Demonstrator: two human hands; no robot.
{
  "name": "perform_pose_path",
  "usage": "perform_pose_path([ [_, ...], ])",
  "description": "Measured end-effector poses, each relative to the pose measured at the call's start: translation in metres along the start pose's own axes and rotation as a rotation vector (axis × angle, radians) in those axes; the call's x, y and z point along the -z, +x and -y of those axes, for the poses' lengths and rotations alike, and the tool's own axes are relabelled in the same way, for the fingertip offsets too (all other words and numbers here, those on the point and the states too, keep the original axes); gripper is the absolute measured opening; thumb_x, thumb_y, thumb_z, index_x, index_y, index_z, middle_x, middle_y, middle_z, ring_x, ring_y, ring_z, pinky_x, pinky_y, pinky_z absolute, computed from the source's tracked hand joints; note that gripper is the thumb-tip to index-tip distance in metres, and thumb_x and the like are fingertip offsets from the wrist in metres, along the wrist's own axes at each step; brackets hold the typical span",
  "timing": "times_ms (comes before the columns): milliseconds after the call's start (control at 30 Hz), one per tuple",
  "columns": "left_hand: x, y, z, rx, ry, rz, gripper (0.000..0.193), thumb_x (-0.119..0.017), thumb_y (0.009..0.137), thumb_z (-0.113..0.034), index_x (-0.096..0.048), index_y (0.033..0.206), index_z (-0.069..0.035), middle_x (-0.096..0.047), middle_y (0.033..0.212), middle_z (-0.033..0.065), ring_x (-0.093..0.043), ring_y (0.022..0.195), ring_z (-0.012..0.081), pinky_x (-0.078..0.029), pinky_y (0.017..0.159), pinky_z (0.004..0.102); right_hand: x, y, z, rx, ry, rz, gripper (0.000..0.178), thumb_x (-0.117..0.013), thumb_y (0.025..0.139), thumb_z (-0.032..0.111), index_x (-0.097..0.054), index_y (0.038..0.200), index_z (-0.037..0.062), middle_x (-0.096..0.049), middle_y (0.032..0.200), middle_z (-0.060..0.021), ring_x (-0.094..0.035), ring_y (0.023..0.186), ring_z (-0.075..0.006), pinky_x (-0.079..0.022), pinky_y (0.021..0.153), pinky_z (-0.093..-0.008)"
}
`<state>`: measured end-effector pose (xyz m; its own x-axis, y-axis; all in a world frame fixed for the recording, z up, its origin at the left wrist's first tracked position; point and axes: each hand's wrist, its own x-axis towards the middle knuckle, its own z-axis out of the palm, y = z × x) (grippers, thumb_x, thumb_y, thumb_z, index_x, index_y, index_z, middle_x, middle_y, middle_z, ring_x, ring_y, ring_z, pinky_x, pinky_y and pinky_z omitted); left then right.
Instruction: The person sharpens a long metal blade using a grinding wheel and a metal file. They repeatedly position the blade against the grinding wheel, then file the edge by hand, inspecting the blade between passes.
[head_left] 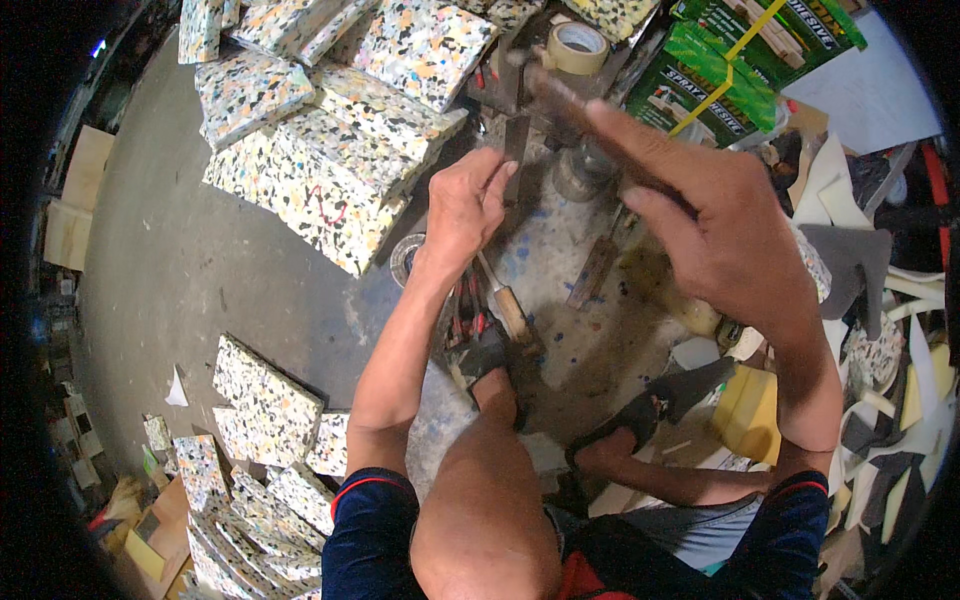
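My left hand (462, 205) is closed, its thumb and fingers pinching the lower end of a narrow dark flat strip (516, 145) that looks like metal. Higher and to the right, my right hand (705, 205) is closed around a long dark tool (625, 150), its forefinger stretched along it. The tool's brownish far end is smeared by motion, and I cannot make out its kind. Below the hands, a wooden-handled tool (513, 312) and red-handled scissors (468, 310) lie by my foot. Another wooden-handled tool (596, 268) rests on the paint-spotted floor between the hands.
Speckled foam blocks (310, 170) are piled at the far left, with more foam pieces (268, 405) at the near left. A tape roll (578, 48) sits at the back beside green boxes (700, 85) under a yellow strap. Foam offcuts (915, 400) litter the right side.
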<state>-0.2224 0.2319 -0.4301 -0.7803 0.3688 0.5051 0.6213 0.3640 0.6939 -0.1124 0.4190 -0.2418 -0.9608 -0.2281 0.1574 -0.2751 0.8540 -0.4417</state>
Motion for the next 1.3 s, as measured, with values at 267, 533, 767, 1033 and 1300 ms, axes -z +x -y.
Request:
perform_pose_path([
  [267, -0.004, -0.007, -0.003, 0.017, -0.039, -0.031, 0.012, -0.068, 0.087, -0.005, -0.058, 0.084, 0.001, -0.051, 0.071, 0.0197, -0.053, 0.062, 0.0375, -0.045, 0.058, 0.039, -0.01, -0.001, 0.005, -0.116, -0.064, 0.154, 0.058, -0.059, 0.084, -0.005, -0.055, 0.141, 0.009, -0.065, 0.127, -0.0183, -0.067, 0.112, -0.0294, -0.05, 0.094, -0.0327],
  [533, -0.002, -0.009, 0.002, 0.025, -0.043, -0.084, 0.015, -0.07, 0.088, -0.008, -0.058, 0.084, 0.002, -0.048, 0.067, 0.0161, -0.048, 0.054, 0.0297, -0.042, 0.053, 0.0344, 0.003, -0.008, 0.018, -0.019, 0.082, -0.085, 0.056, -0.059, 0.083, -0.005, -0.057, 0.138, 0.0058, -0.063, 0.13, -0.0179, -0.064, 0.118, -0.0314, -0.049, 0.097, -0.0345],
  [767, -0.003, -0.01, 0.006, -0.033, -0.011, -0.09, 0.014, -0.07, 0.087, -0.006, -0.059, 0.086, 0.002, -0.052, 0.071, 0.0172, -0.055, 0.059, 0.0343, -0.045, 0.056, 0.0372, -0.002, -0.006, 0.02, -0.123, 0.093, -0.02, 0.054, -0.06, 0.082, -0.004, -0.058, 0.136, 0.0059, -0.065, 0.126, -0.02, -0.065, 0.115, -0.0341, -0.049, 0.097, -0.0348],
  [1033, -0.004, -0.013, 0.012, -0.018, 0.005, -0.079, 0.013, -0.069, 0.087, -0.005, -0.058, 0.085, 0.002, -0.051, 0.07, 0.0174, -0.054, 0.059, 0.0344, -0.044, 0.056, 0.0379, -0.011, -0.005, 0.012, -0.1, 0.03, 0.017, 0.056, -0.06, 0.083, -0.004, -0.057, 0.137, 0.0079, -0.065, 0.125, -0.0203, -0.065, 0.114, -0.0345, -0.05, 0.096, -0.0356],
  [1300, -0.007, -0.011, 0.009, -0.022, -0.005, -0.067, 0.012, -0.069, 0.087, -0.005, -0.059, 0.085, 0.002, -0.05, 0.069, 0.0173, -0.052, 0.057, 0.0344, -0.043, 0.055, 0.0378, -0.007, -0.005, 0.019, -0.103, -0.017, 0.045, 0.056, -0.06, 0.082, -0.004, -0.057, 0.137, 0.0072, -0.064, 0.126, -0.0205, -0.064, 0.116, -0.0339, -0.049, 0.097, -0.0353],
])
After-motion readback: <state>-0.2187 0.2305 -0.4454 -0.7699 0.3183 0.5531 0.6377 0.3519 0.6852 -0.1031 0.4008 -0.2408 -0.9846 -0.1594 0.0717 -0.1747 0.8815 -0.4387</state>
